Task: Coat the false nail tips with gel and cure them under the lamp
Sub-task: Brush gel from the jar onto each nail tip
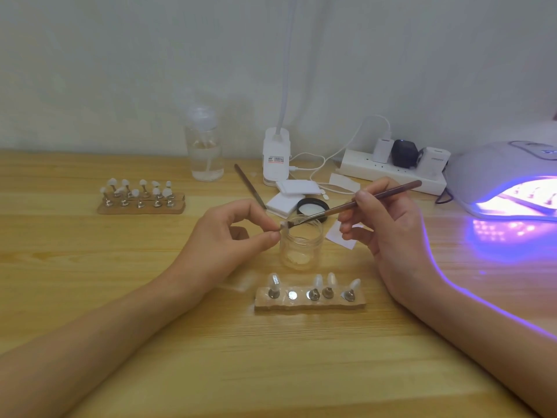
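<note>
Pale grained wood table (120,267), clear glossy jar (301,245), wooden-handled brush (361,202).

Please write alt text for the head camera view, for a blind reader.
Above a clear jar, the left hand pinches a white false nail tip while the right hand touches it with a thin brown brush. A nearer wooden holder carries four tips; a white curing lamp glows purple at right.

Left hand (229,233) and right hand (388,224) are noted bare. Left forearm (120,321) and right forearm (482,324) are seen uncovered to the near frame edge. Fingernails (275,235) are kept short (thumbs judged only). A violet light rim is traced along the right forearm's right edge.
</note>
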Action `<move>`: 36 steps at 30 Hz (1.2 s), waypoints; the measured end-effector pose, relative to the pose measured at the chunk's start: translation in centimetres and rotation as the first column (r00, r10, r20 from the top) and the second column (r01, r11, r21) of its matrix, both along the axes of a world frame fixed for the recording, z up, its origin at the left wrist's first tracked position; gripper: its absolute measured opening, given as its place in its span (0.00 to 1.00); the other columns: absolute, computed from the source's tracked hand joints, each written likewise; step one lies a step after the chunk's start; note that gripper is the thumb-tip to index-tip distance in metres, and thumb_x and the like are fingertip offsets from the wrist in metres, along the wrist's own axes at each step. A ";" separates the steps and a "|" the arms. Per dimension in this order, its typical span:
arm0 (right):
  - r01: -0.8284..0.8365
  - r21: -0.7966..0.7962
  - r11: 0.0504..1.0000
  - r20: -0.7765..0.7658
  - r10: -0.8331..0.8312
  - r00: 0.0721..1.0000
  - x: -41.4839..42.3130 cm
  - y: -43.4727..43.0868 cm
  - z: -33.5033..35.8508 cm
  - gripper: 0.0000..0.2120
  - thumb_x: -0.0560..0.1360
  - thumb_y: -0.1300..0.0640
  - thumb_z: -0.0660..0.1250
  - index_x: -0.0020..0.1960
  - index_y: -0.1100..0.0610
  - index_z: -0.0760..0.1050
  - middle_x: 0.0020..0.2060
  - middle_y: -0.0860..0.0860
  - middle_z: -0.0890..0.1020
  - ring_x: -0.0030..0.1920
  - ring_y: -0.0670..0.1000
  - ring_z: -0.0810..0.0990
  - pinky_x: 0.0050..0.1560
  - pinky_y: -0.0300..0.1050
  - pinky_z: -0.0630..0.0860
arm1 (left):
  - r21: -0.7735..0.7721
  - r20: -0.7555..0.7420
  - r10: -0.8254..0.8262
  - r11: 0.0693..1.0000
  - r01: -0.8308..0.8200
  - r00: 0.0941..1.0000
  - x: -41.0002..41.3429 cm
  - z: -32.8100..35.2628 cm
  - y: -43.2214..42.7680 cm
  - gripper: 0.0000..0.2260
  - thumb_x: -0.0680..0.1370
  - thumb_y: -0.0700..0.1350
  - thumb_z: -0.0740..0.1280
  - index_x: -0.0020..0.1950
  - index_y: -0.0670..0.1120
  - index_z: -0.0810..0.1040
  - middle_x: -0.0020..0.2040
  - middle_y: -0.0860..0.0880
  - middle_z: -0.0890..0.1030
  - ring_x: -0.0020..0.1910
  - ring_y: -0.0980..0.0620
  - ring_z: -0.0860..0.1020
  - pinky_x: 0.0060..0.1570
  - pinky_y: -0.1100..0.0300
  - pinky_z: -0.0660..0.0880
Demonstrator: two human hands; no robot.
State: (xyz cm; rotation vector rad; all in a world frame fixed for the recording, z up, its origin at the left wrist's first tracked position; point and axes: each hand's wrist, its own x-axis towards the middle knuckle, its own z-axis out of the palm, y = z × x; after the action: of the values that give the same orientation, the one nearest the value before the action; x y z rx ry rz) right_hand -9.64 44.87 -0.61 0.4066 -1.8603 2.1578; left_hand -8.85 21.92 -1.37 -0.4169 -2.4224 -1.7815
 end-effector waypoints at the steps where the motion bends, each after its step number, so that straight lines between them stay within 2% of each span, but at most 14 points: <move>1: 0.017 -0.002 1.000 0.007 -0.017 1.000 0.0 0.1 -0.1 0.06 0.80 0.59 0.65 0.44 0.53 0.75 0.34 0.54 0.83 0.33 0.51 0.81 0.34 0.40 0.78 | 0.007 -0.001 -0.002 1.000 0.002 1.000 0.0 0.0 0.0 0.05 0.72 0.47 0.76 0.41 0.52 0.81 0.47 0.38 0.82 0.30 0.51 0.68 0.37 0.54 0.67; 3: 0.015 -0.039 0.999 0.009 -0.015 1.000 -0.1 0.1 0.0 0.08 0.80 0.60 0.65 0.43 0.52 0.75 0.34 0.54 0.83 0.34 0.51 0.81 0.34 0.41 0.78 | 0.017 -0.002 -0.006 1.000 0.006 1.000 0.0 0.1 0.0 0.05 0.72 0.46 0.76 0.40 0.52 0.81 0.46 0.43 0.83 0.30 0.52 0.69 0.37 0.54 0.67; 6: -0.038 -0.054 0.998 -0.015 0.038 0.999 0.0 0.0 0.2 0.08 0.78 0.57 0.66 0.41 0.49 0.77 0.35 0.54 0.83 0.34 0.51 0.81 0.35 0.40 0.78 | 0.008 0.004 -0.007 1.000 0.007 1.000 0.0 0.0 0.0 0.05 0.72 0.47 0.77 0.40 0.52 0.81 0.46 0.39 0.83 0.30 0.51 0.68 0.37 0.55 0.67; 10: 0.008 -0.002 1.000 -0.001 -0.008 1.000 -0.1 0.1 -0.1 0.06 0.80 0.60 0.65 0.44 0.54 0.74 0.34 0.54 0.83 0.33 0.51 0.81 0.34 0.41 0.78 | 0.005 -0.002 -0.017 1.000 0.017 1.000 0.1 0.1 0.0 0.06 0.71 0.48 0.77 0.40 0.52 0.81 0.46 0.35 0.81 0.30 0.51 0.68 0.37 0.55 0.66; 12: 0.024 -0.024 0.999 0.004 -0.024 1.000 -0.1 0.2 -0.1 0.07 0.81 0.61 0.64 0.44 0.54 0.74 0.34 0.54 0.82 0.33 0.51 0.80 0.33 0.40 0.77 | 0.014 -0.002 -0.023 1.000 0.023 1.000 0.2 0.2 0.0 0.06 0.70 0.50 0.76 0.40 0.52 0.81 0.44 0.33 0.80 0.30 0.50 0.68 0.36 0.55 0.65; 15: -0.034 -0.062 0.998 -0.017 0.033 0.999 -0.1 0.2 0.1 0.06 0.78 0.57 0.65 0.43 0.52 0.75 0.34 0.54 0.82 0.33 0.51 0.80 0.33 0.40 0.77 | 0.030 -0.007 -0.029 0.999 0.029 1.000 0.1 0.2 0.1 0.07 0.68 0.52 0.75 0.41 0.52 0.81 0.44 0.33 0.79 0.30 0.50 0.67 0.35 0.55 0.64; 17: -0.051 -0.030 0.998 -0.023 0.050 0.998 -0.1 0.0 0.0 0.05 0.78 0.57 0.65 0.43 0.52 0.75 0.34 0.54 0.82 0.33 0.51 0.81 0.32 0.40 0.77 | 0.032 -0.013 -0.031 0.999 0.032 0.999 0.1 0.2 0.0 0.07 0.68 0.52 0.75 0.41 0.51 0.81 0.43 0.33 0.79 0.30 0.51 0.67 0.35 0.56 0.63; 20: -0.003 -0.005 1.000 -0.004 0.003 1.000 -0.1 0.2 -0.2 0.04 0.78 0.58 0.65 0.45 0.55 0.73 0.34 0.53 0.82 0.33 0.51 0.80 0.31 0.40 0.76 | 0.028 -0.024 -0.036 0.999 0.037 0.999 0.0 0.0 0.0 0.07 0.68 0.52 0.75 0.41 0.51 0.81 0.44 0.34 0.79 0.29 0.52 0.67 0.34 0.58 0.64; 25: -0.048 -0.068 0.997 -0.024 0.047 0.999 -0.2 0.2 0.0 0.07 0.78 0.57 0.65 0.42 0.49 0.76 0.34 0.53 0.82 0.34 0.51 0.80 0.31 0.39 0.76 | 0.026 -0.030 -0.047 0.999 0.048 0.998 -0.2 -0.1 -0.1 0.07 0.68 0.52 0.75 0.41 0.52 0.81 0.43 0.34 0.79 0.29 0.54 0.67 0.32 0.59 0.64; 29: -0.014 -0.010 1.000 -0.016 0.014 1.000 -0.1 0.2 -0.1 0.05 0.79 0.59 0.64 0.44 0.53 0.74 0.34 0.54 0.82 0.33 0.51 0.80 0.31 0.40 0.76 | 0.020 -0.039 -0.046 0.999 0.047 0.998 -0.2 -0.2 -0.1 0.08 0.69 0.52 0.75 0.43 0.51 0.81 0.44 0.34 0.79 0.29 0.53 0.67 0.34 0.57 0.64; 33: -0.011 -0.076 0.997 0.010 0.012 1.000 -0.2 0.3 0.0 0.06 0.78 0.57 0.65 0.42 0.51 0.75 0.34 0.54 0.82 0.33 0.51 0.80 0.31 0.39 0.75 | 0.031 -0.044 -0.043 0.999 0.044 0.998 0.0 -0.1 -0.1 0.07 0.69 0.51 0.75 0.42 0.50 0.81 0.45 0.33 0.79 0.29 0.51 0.66 0.35 0.55 0.64; 35: -0.039 -0.065 0.997 -0.001 0.039 0.999 -0.2 0.1 0.0 0.05 0.77 0.56 0.65 0.42 0.51 0.75 0.34 0.54 0.82 0.33 0.51 0.80 0.30 0.39 0.75 | 0.033 -0.057 -0.049 0.998 0.051 0.997 0.0 -0.1 -0.1 0.06 0.70 0.47 0.77 0.42 0.51 0.82 0.45 0.35 0.80 0.29 0.51 0.66 0.34 0.58 0.64; 36: -0.038 -0.046 0.998 -0.002 0.038 0.999 -0.2 0.1 0.0 0.05 0.77 0.56 0.65 0.43 0.52 0.75 0.34 0.54 0.82 0.33 0.51 0.80 0.30 0.39 0.75 | 0.033 -0.072 -0.056 0.998 0.058 0.996 0.0 -0.1 -0.2 0.05 0.71 0.45 0.77 0.41 0.51 0.82 0.43 0.40 0.81 0.29 0.52 0.66 0.32 0.61 0.65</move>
State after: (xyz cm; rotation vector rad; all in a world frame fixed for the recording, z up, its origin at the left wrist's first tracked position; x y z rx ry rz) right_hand -9.83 44.96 -0.64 0.4372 -1.8125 2.2205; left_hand -8.90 21.76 -1.52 -0.5412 -2.3510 -1.7967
